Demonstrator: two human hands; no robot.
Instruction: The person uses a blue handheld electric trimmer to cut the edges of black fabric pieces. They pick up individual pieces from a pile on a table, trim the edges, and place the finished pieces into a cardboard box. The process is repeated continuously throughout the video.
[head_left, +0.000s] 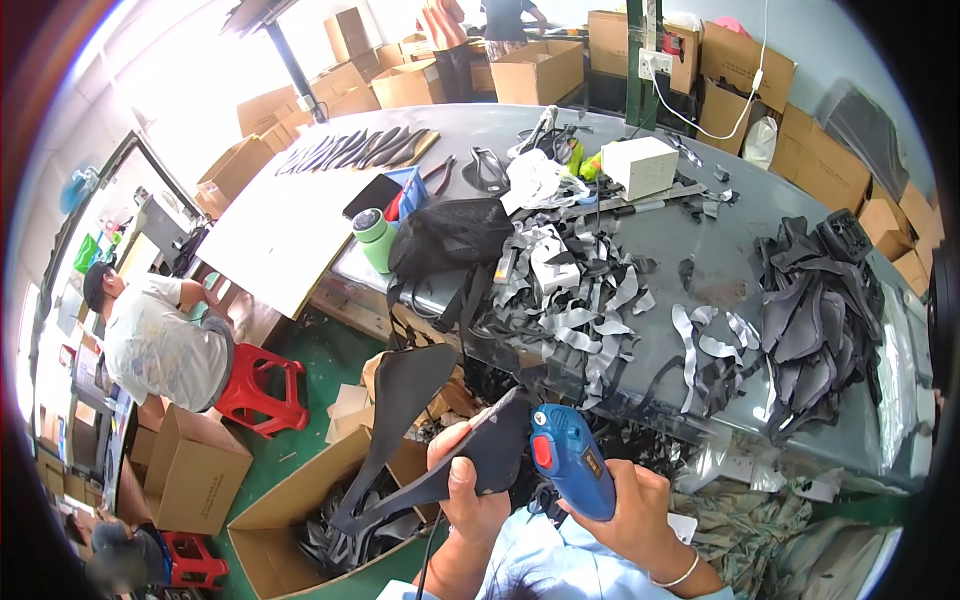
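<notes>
My left hand (470, 495) pinches a long, dark, flexible sheet piece (410, 400) with two wide lobes, its thumb on the near face. One lobe reaches up and left over the floor; the other, beside the tool, sits above my lap. Wrapped round the body of a blue handheld power tool (580, 465) with a red button is my right hand (635, 510). The tool's head points up, close to the right edge of the sheet piece. Whether they touch, I cannot tell.
Grey cut strips (590, 320) heap up on the grey table (700, 240), with a dark pile of sheet pieces (815, 310) at right. A black bag (450, 235) and green bottle (374, 240) stand left. Below is an open carton (270, 540). A person (165, 340) sits on a red stool (262, 390).
</notes>
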